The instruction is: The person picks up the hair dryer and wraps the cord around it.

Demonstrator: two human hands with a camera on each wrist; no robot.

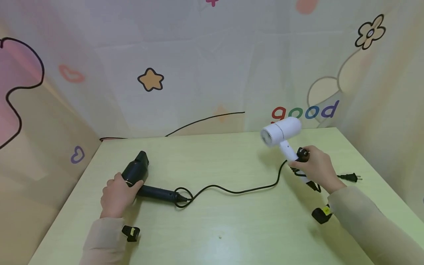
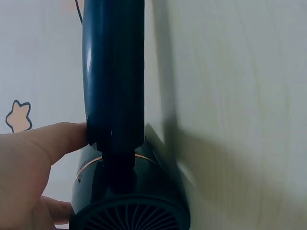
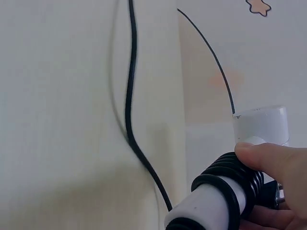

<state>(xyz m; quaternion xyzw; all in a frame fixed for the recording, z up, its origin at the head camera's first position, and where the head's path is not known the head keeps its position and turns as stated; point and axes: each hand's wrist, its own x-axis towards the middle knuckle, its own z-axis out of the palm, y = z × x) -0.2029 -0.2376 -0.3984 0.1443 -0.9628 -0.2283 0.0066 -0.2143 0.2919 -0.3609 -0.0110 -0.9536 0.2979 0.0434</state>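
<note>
On the left, my left hand (image 1: 116, 195) grips the barrel of a black hair dryer (image 1: 136, 170), whose handle points right along the table. In the left wrist view, the thumb lies by the joint of the handle (image 2: 114, 72), above the slatted rear grille (image 2: 136, 215). My right hand (image 1: 317, 167) grips a white hair dryer (image 1: 285, 129) by its handle, tilted above the tabletop. Black cord (image 3: 230, 175) is wound round that handle, and a plug (image 1: 302, 152) shows at the fingers. Part of the handle is hidden by the hand.
A black cord (image 1: 232, 192) runs from the black dryer's handle across the table (image 1: 198, 235) and passes behind the white dryer. Another two-pin plug (image 1: 350, 177) lies right of my right hand. A printed curtain (image 1: 205, 73) stands behind the table's back edge.
</note>
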